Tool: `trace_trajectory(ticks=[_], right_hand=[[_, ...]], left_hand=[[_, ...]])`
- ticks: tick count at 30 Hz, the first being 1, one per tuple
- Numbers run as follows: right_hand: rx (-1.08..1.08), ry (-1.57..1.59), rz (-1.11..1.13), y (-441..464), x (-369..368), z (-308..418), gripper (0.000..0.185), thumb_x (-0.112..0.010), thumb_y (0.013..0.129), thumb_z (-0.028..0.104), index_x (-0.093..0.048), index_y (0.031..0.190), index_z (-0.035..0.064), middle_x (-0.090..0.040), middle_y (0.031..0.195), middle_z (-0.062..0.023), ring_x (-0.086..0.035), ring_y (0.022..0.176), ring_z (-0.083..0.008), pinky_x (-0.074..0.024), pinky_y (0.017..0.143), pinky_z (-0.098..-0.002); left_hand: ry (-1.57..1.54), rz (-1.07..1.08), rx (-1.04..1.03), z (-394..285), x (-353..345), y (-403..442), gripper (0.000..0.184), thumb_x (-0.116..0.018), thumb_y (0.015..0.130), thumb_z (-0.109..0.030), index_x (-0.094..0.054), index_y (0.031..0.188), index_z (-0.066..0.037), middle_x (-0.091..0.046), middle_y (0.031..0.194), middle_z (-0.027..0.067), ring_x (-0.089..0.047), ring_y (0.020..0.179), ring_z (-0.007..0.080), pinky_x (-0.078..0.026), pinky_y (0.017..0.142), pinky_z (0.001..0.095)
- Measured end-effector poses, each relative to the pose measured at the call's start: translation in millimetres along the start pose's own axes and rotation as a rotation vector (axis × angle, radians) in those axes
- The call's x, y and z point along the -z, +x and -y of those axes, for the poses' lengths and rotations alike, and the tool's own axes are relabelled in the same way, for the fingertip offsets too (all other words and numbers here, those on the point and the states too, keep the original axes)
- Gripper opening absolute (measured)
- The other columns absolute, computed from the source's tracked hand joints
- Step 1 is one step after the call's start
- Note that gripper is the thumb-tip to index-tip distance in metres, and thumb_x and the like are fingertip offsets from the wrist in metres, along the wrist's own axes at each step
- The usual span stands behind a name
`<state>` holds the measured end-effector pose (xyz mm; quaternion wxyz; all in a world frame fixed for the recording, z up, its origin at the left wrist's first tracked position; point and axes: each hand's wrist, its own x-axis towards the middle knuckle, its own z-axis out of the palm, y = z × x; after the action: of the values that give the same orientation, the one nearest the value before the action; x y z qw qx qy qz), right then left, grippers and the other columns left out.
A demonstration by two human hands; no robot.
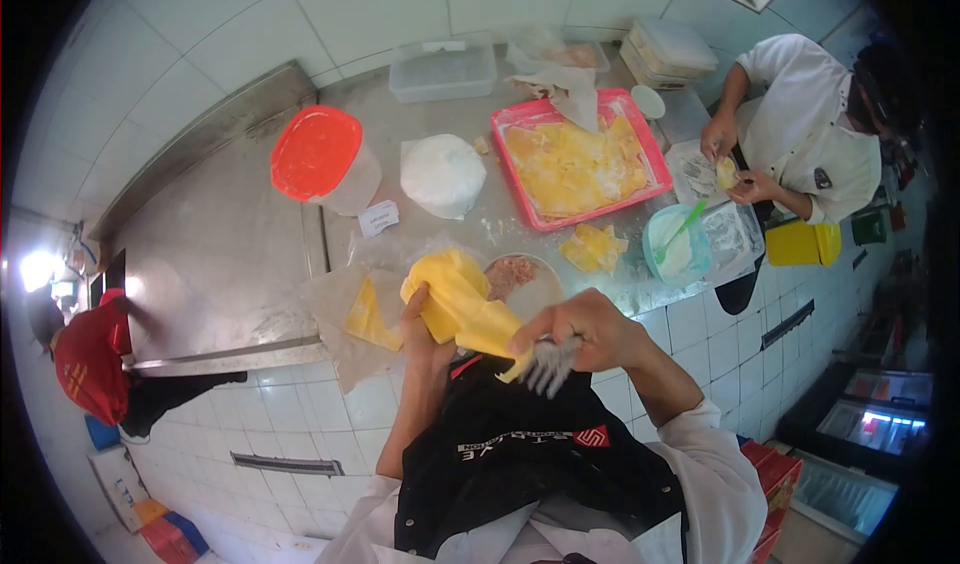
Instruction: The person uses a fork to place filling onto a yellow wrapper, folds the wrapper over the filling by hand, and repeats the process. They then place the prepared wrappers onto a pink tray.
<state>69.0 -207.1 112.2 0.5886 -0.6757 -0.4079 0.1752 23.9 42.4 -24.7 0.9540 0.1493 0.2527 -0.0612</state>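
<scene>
A folded mass of yellow sheets (452, 299) is held up at the table's front edge, with my left hand (424, 334) closed around its left side. My right hand (580, 332) pinches the lower right end of the yellow sheets. A bundle of grey-white strands (548, 368) hangs at the fingers of my right hand; what it is I cannot make out. Behind the sheets stands a bowl of pink minced filling (512, 276), partly hidden. More yellow pieces (372, 314) lie on paper to the left. Another small yellow stack (593, 249) rests on the table to the right.
On the metal table (230, 254) are a red-lidded tub (318, 154), a white bag (443, 176), a pink tray (537, 222) of yellow sheets and a turquoise bowl (662, 229). A co-worker (815, 134) works at the right; a person in red (93, 359) is far left.
</scene>
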Motion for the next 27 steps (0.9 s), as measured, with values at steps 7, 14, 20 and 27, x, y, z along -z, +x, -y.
trace_trajectory(ticks=[7,14,20,27], right_hand=[[0.184,-0.001,0.021,-0.5,-0.8,11.8,0.034,-0.074,0.083,-0.006,-0.044,0.078,0.0085,-0.077,0.106,-0.0135,-0.077,0.088,-0.0270,-0.0600,0.068,-0.0304],[0.084,0.301,-0.108,-13.2,7.4,20.6,0.039,-0.076,0.083,-0.007,-0.041,0.080,0.0105,-0.077,0.104,-0.0141,-0.077,0.093,-0.0262,-0.0608,0.073,-0.0287],[-0.466,0.006,-0.199,18.0,55.1,14.2,0.032,-0.075,0.079,-0.007,-0.048,0.093,0.0046,-0.074,0.106,-0.0127,-0.073,0.096,-0.0195,-0.0577,0.076,-0.0311],[-0.517,-0.740,-0.376,24.7,180.1,-206.5,0.043,-0.078,0.081,0.013,-0.055,0.115,-0.0016,-0.068,0.111,-0.0198,-0.066,0.108,-0.0350,-0.0521,0.092,-0.0422]], left_hand=[[0.023,-0.013,0.085,-7.7,-2.3,-1.5,0.045,-0.054,0.101,-0.027,-0.050,0.140,-0.004,-0.062,0.133,0.0158,-0.062,0.120,0.0335,-0.050,0.104,0.0503],[0.027,-0.041,0.001,-12.2,2.6,1.3,0.042,-0.054,0.102,-0.025,-0.051,0.139,-0.005,-0.064,0.132,0.0144,-0.064,0.119,0.0319,-0.052,0.102,0.0504],[0.080,0.030,-0.072,-27.7,1.2,-10.7,0.043,-0.054,0.101,-0.024,-0.052,0.138,-0.003,-0.063,0.132,0.0149,-0.063,0.120,0.0315,-0.051,0.104,0.0473],[0.139,0.042,-0.154,-44.9,9.7,-24.1,0.044,-0.057,0.101,-0.028,-0.052,0.137,-0.004,-0.063,0.131,0.0148,-0.064,0.118,0.0327,-0.052,0.102,0.0476]])
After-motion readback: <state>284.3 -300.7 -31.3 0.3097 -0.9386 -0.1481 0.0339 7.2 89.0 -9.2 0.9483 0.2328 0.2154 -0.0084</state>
